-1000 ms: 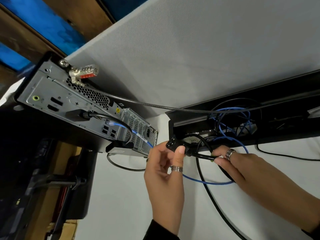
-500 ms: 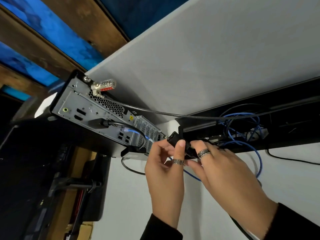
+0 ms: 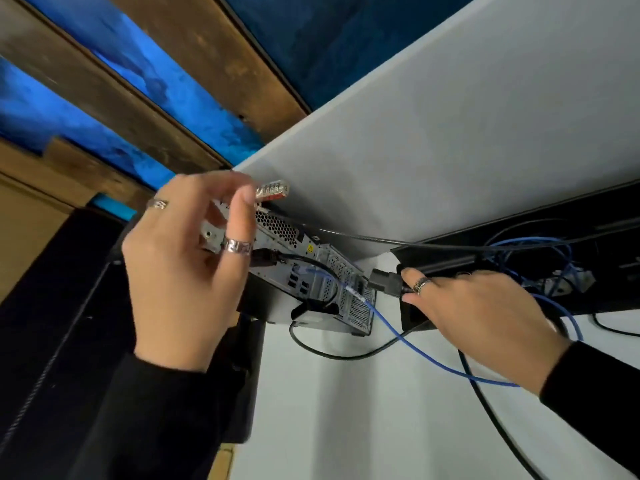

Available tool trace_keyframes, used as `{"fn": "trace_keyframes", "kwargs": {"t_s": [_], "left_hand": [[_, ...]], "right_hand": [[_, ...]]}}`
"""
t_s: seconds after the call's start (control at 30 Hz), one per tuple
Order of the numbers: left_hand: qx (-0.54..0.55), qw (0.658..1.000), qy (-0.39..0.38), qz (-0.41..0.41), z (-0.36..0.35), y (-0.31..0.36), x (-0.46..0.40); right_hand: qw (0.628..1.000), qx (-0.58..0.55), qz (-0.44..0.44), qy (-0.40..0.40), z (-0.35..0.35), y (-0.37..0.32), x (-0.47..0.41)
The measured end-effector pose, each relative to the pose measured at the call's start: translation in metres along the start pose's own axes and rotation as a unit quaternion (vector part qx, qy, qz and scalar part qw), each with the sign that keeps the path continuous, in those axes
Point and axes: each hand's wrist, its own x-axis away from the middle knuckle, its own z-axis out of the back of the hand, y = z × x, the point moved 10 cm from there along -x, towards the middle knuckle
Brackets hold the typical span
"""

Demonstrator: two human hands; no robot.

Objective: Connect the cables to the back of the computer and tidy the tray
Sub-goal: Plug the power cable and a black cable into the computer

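My right hand pinches the plug at its stiff moulded body, just beside the computer, the heavy springy cord trailing behind, while my left hand hovers with fingers loosely curled, holding nothing.

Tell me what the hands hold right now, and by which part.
The right hand grips the black power cable plug by its rear end, where the cord leaves. The left hand holds nothing.

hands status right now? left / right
Left hand: raised in front of the computer, fingers loosely curled, holding nothing.
Right hand: gripping the black power plug beside the computer's rear panel.
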Motion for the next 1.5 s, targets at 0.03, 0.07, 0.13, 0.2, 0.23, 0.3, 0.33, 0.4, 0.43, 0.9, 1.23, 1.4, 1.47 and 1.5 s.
{"fn": "trace_keyframes", "kwargs": {"t_s": [0.03,0.07,0.13,0.2,0.23,0.3,0.33,0.4,0.43,0.9,1.23,1.4,1.47,1.5], "left_hand": [[-0.031,0.999,-0.001,-0.009,0.001,-0.009,-0.006],[-0.048,0.999,-0.011,-0.007,-0.001,-0.02,-0.012],[-0.043,0.997,-0.057,0.027,-0.012,-0.045,-0.02],[-0.013,0.989,-0.123,0.078,-0.027,-0.067,-0.025],[-0.001,0.983,-0.154,0.096,-0.034,-0.074,-0.025],[0.013,0.974,-0.197,0.111,-0.044,-0.082,-0.026],[0.017,0.97,-0.214,0.116,-0.048,-0.084,-0.025],[0.043,0.961,-0.237,0.137,-0.055,-0.089,-0.023],[0.071,0.956,-0.241,0.153,-0.057,-0.092,-0.023],[0.223,0.927,-0.186,0.239,-0.066,-0.114,-0.018],[0.253,0.92,-0.199,0.224,-0.071,-0.12,-0.018],[0.25,0.918,-0.232,0.202,-0.078,-0.129,-0.018],[0.255,0.918,-0.233,0.195,-0.079,-0.131,-0.018],[0.258,0.918,-0.232,0.192,-0.079,-0.131,-0.019]], "right_hand": [[1.0,0.001,0.006,-0.005,-0.002,0.0,-0.005],[1.0,-0.001,0.008,-0.006,-0.005,0.002,-0.009],[1.0,-0.004,0.008,-0.004,-0.011,0.003,-0.016],[1.0,-0.012,0.009,-0.006,-0.019,0.003,-0.021],[1.0,-0.016,0.009,-0.006,-0.024,0.003,-0.023],[1.0,-0.02,0.0,-0.006,-0.031,0.003,-0.027],[1.0,-0.015,-0.007,-0.003,-0.033,0.003,-0.029],[1.0,-0.001,-0.019,0.014,-0.036,0.005,-0.032],[0.999,0.001,-0.024,0.025,-0.036,0.005,-0.033],[0.992,0.059,0.016,-0.115,-0.088,-0.008,-0.041],[0.985,0.059,0.035,-0.159,-0.099,-0.021,-0.044],[0.985,0.044,0.038,-0.163,-0.104,-0.026,-0.044],[0.988,0.049,0.038,-0.145,-0.102,-0.026,-0.044],[0.988,0.051,0.038,-0.138,-0.1,-0.027,-0.045]]}}
